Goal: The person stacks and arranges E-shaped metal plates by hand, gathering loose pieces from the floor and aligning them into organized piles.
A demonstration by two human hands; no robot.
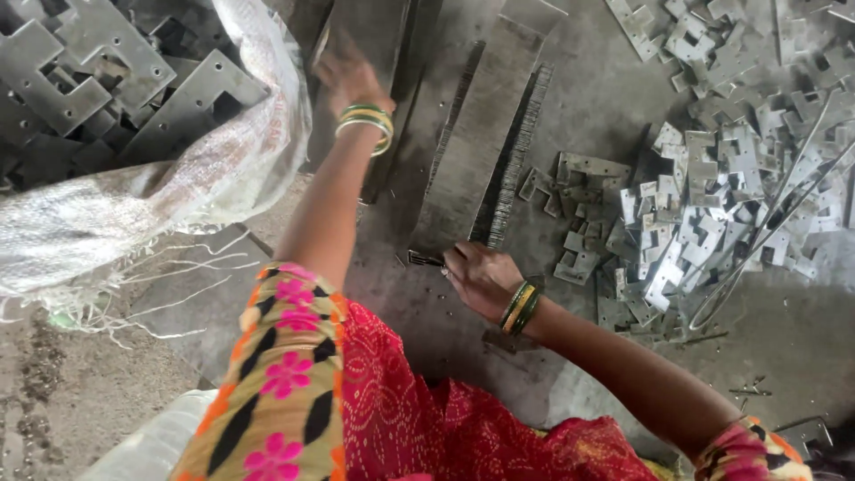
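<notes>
1. My right hand (478,274) rests at the near end of a long row of thin stamped metal plates (476,142) stood on edge on the grey floor (588,116). My fingers are curled inward against the end plates, pinching them; how many I grip I cannot tell.
2. My left hand (349,76) reaches far ahead, blurred, above a second dark stack of plates (370,36) lying beside the first row. I cannot tell whether those fingers are closed or spread.
3. Left of my left fingers a white woven sack (223,169) lies open, holding large notched steel plates (80,71).
4. Right of my right fingers, a heap of small bright metal brackets (712,178) spreads over the floor, with bent wire rods (757,240) lying across it.
</notes>
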